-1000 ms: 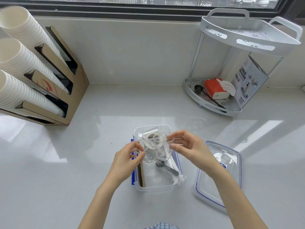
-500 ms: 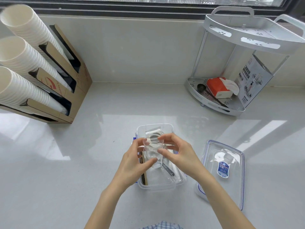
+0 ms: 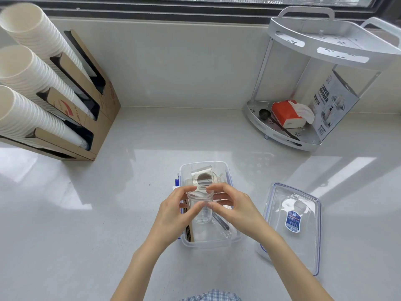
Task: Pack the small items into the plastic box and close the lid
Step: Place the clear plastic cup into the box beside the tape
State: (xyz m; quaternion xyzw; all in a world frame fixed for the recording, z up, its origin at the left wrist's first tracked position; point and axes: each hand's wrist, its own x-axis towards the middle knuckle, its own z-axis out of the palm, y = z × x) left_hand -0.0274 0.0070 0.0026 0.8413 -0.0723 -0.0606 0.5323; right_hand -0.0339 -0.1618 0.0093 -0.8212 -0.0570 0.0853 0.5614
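A clear plastic box [image 3: 206, 244] with blue clips stands open on the counter in front of me. Both hands hold a small clear cup [image 3: 200, 208] upright just above the box: my left hand [image 3: 173, 216] grips its left side, my right hand [image 3: 234, 210] its right side. Another clear cup [image 3: 202, 175] lies on its side at the far end of the box. A metal utensil [image 3: 221, 222] and brown flat pieces [image 3: 188, 232] lie inside. The clear lid [image 3: 293, 224] with a blue label rests on the counter to the right of the box.
A cardboard holder [image 3: 86, 109] with stacks of white paper cups stands at the back left. A white corner rack [image 3: 303, 83] at the back right holds a red tissue pack, a black scoop and a printed box. The wall runs behind.
My hands came together around the clear cup and turned it upright over the box. The view shifted slightly.
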